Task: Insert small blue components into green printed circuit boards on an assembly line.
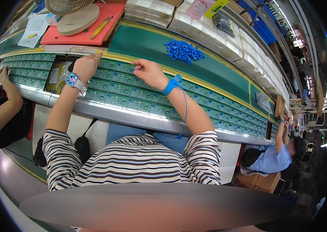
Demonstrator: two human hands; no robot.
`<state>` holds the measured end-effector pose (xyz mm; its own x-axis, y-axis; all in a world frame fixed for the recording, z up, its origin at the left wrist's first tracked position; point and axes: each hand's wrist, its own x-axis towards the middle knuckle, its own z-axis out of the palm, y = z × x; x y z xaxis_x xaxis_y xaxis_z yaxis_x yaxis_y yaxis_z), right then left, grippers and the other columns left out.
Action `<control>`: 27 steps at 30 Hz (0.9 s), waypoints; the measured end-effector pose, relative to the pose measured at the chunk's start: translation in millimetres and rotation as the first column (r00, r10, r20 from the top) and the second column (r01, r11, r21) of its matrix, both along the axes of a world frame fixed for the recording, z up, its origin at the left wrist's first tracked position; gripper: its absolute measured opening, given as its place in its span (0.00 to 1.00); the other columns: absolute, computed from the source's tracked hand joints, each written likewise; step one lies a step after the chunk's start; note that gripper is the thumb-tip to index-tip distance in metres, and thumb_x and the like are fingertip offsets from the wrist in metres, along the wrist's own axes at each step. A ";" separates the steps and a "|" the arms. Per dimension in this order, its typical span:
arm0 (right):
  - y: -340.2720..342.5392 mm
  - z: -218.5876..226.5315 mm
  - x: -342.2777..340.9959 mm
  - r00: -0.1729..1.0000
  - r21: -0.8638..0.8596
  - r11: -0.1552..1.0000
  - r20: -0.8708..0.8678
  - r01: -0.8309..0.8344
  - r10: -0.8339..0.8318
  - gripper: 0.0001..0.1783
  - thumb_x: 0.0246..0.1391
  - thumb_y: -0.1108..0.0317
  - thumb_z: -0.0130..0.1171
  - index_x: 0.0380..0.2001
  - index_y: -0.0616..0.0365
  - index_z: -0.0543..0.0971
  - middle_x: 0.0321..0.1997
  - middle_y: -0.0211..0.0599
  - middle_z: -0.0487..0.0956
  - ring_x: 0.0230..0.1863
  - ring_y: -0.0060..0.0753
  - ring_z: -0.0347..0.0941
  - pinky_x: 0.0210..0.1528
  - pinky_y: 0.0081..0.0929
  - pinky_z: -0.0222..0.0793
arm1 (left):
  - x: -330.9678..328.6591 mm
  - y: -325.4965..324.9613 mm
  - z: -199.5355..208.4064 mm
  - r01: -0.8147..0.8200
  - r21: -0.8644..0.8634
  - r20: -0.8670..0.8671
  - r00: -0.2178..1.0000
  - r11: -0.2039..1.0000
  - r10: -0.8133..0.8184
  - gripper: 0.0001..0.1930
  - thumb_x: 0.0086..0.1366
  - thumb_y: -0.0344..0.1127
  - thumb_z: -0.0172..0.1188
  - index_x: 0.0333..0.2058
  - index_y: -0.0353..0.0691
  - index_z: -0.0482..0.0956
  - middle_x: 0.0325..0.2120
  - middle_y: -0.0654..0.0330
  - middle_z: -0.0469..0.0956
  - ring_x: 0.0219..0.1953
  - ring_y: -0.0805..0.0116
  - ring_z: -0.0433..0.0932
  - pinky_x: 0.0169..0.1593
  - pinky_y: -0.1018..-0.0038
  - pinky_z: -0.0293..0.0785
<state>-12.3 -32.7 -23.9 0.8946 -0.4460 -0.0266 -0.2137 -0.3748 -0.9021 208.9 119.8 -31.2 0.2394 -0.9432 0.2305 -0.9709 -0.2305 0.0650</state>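
Observation:
My left hand, wearing a smartwatch at the wrist, reaches over the left end of a panel of green circuit boards. Its index finger stretches to the panel's far edge; the other fingers are partly hidden. Over the upper rows of the boards, my right hand is closed in a pinch, with a bit of blue showing at the fingertips. A blue wrist strap with a cord circles the right wrist. Small blue parts stand in rows on the boards. Beyond, a pile of blue parts lies on a green surface.
A gap in the line holds clear plastic. Behind it, a fan and a yellow-handled tool rest on a red foam mat. White foam boxes line the back. Co-workers sit at left and far right.

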 end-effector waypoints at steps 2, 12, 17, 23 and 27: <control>3.0 -6.0 5.2 1.000 0.109 0.994 0.020 0.001 -0.003 0.18 0.49 0.74 0.57 0.45 0.65 0.72 0.28 0.32 0.75 0.30 0.20 0.71 0.33 0.19 0.69 | -19.2 1.0 13.6 0.144 -0.216 -0.077 0.984 0.966 -0.164 0.16 0.53 0.31 0.57 0.43 0.42 0.75 0.26 0.56 0.75 0.28 0.56 0.77 0.30 0.65 0.74; 31.4 -8.2 22.5 0.994 0.506 0.857 0.095 -0.098 0.057 0.26 0.46 0.76 0.59 0.50 0.67 0.65 0.26 0.34 0.76 0.25 0.20 0.71 0.25 0.17 0.66 | -64.3 10.9 12.7 0.347 -0.277 -0.317 0.847 0.896 -0.426 0.13 0.52 0.30 0.60 0.38 0.40 0.77 0.26 0.55 0.76 0.29 0.55 0.76 0.32 0.68 0.73; 27.9 -12.1 11.1 0.997 0.576 0.816 0.080 -0.035 -0.013 0.18 0.46 0.75 0.60 0.42 0.68 0.72 0.26 0.33 0.76 0.24 0.20 0.71 0.25 0.17 0.67 | -33.8 14.8 16.6 0.061 -0.190 -0.628 0.760 0.980 -0.169 0.10 0.53 0.28 0.58 0.35 0.34 0.75 0.25 0.53 0.79 0.26 0.62 0.79 0.33 0.74 0.74; 19.1 -17.1 -3.1 1.000 0.549 0.836 0.002 0.007 -0.010 0.09 0.45 0.74 0.61 0.32 0.67 0.77 0.28 0.34 0.78 0.26 0.20 0.73 0.27 0.17 0.69 | 18.1 19.3 -8.7 -0.108 -0.150 -0.677 0.736 0.983 -0.022 0.09 0.52 0.28 0.55 0.34 0.33 0.74 0.24 0.55 0.79 0.25 0.68 0.78 0.33 0.76 0.74; 21.3 -15.2 -8.4 0.999 0.501 0.865 0.044 -0.018 -0.005 0.10 0.47 0.73 0.60 0.33 0.66 0.78 0.29 0.34 0.78 0.27 0.20 0.74 0.27 0.16 0.68 | 18.2 18.0 -9.0 -0.101 -0.157 -0.664 0.747 0.982 -0.029 0.09 0.52 0.29 0.55 0.33 0.34 0.75 0.24 0.55 0.79 0.25 0.67 0.78 0.33 0.75 0.73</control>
<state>-20.6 -11.4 -39.1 0.9027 -0.3772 -0.2068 -0.1700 0.1290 -0.9770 227.1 137.8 -40.2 0.4258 -0.8910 0.1575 -0.6593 -0.1862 0.7285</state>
